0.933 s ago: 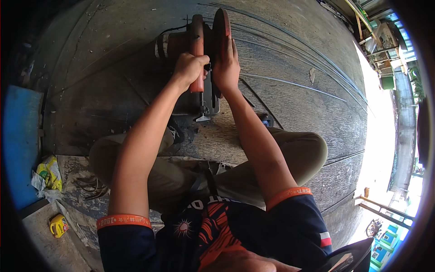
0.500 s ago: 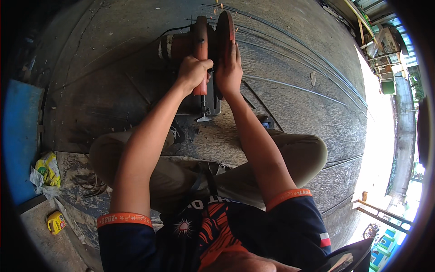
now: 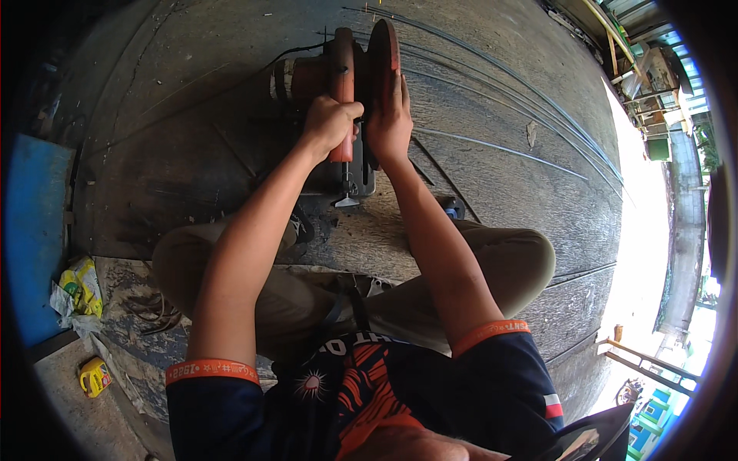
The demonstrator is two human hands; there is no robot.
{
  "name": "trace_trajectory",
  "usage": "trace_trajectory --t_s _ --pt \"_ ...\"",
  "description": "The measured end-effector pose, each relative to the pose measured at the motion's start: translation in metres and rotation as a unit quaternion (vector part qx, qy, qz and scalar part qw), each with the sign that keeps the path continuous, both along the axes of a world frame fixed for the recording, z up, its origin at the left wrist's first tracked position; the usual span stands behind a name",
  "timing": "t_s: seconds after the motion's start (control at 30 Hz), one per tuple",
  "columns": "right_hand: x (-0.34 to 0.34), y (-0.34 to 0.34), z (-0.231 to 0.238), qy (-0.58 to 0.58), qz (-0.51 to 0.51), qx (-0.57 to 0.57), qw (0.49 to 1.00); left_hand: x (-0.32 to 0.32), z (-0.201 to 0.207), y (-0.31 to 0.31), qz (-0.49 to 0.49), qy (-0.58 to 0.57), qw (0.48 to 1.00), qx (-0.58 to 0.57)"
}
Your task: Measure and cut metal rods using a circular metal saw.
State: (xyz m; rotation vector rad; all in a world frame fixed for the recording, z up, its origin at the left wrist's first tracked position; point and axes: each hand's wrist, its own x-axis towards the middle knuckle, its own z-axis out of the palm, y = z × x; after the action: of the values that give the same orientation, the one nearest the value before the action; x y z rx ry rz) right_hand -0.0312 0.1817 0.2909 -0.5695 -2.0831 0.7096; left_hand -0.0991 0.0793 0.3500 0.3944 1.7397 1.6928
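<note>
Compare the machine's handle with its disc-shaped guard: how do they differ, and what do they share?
Shape: the handle is a narrow bar; the guard is a round disc, seen nearly edge-on.
Colour: the handle is mostly brighter orange-red, the guard a duller, darker red.
Contact: the left hand wraps around the handle; the right hand lies against the guard, fingers extended.
Shared: both are reddish and belong to one machine.

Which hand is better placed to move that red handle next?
Probably the left hand: it is wrapped around the red handle. The right hand lies alongside the round reddish guard, off the handle.
</note>
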Motion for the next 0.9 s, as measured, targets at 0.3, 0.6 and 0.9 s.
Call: trace_trajectory --t_s 0.3,0.6,0.9 --pt "0.0013 -0.0007 0.0001 0.005 0.003 -0.001 1.0 -0.0004 0.0005 -0.0002 -0.003 0.002 1.0 -0.005" --pt "0.0012 -0.0021 0.0012 0.001 -0.003 -0.002 1.0 0.0001 -0.0002 -0.0001 -0.003 -0.008 1.0 0.018" --pt "0.0007 -0.0012 -0.0026 0.006 -0.006 0.008 1.0 0.0009 0.0008 -0.0005 -0.007 -0.009 1.0 0.019"
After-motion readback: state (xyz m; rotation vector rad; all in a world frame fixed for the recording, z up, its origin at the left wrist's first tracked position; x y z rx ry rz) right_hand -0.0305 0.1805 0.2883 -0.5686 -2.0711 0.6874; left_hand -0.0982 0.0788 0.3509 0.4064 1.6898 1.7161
